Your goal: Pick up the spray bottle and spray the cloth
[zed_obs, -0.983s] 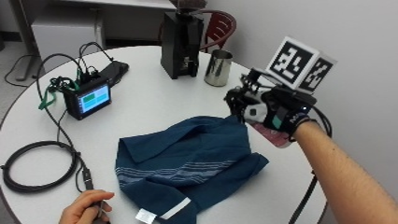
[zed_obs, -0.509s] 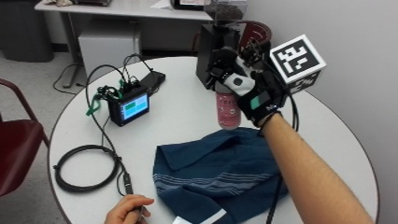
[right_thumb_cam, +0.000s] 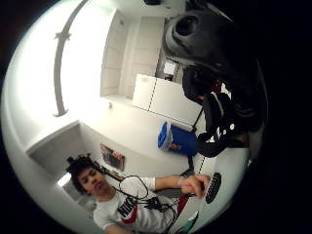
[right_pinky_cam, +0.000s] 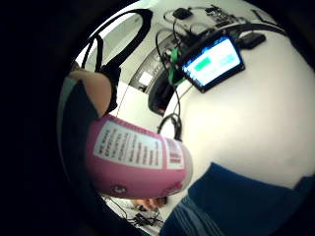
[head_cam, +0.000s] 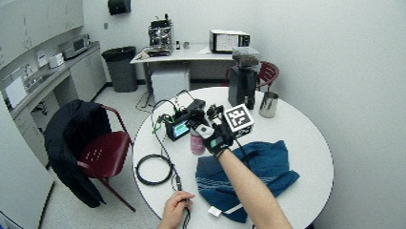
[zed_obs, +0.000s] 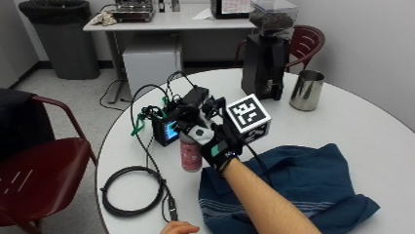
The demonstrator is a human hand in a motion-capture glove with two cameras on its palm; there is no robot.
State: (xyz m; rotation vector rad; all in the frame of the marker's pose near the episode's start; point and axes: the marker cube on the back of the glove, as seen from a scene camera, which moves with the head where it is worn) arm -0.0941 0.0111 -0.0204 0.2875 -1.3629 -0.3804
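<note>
In the outside view my gloved right hand (zed_obs: 211, 139) grips the top of a pink spray bottle (zed_obs: 191, 157), which hangs upright just left of the blue cloth (zed_obs: 305, 183). Whether its base touches the white table (zed_obs: 363, 126) I cannot tell. The wide outside view shows the same: hand (head_cam: 214, 137), bottle (head_cam: 197, 144), and cloth (head_cam: 257, 169) spread out before the person. In the little finger side palm view the bottle's labelled pink body (right_pinky_cam: 135, 160) sits close to the palm, with the cloth (right_pinky_cam: 241, 204) beside it. A black part (right_thumb_cam: 214, 63) fills one edge of the thumb side palm view.
A small lit screen device (zed_obs: 166, 130) with cables stands just behind the bottle. A black cable coil (zed_obs: 129, 192) lies at the table's left edge, and a bare hand (zed_obs: 178, 227) rests at the front edge. A metal cup (zed_obs: 305, 90) and a black grinder (zed_obs: 264, 58) stand at the back.
The outside camera has shifted. My hand has carried the pink bottle from the cloth's right side, across its far edge, to its left side beside the screen device.
</note>
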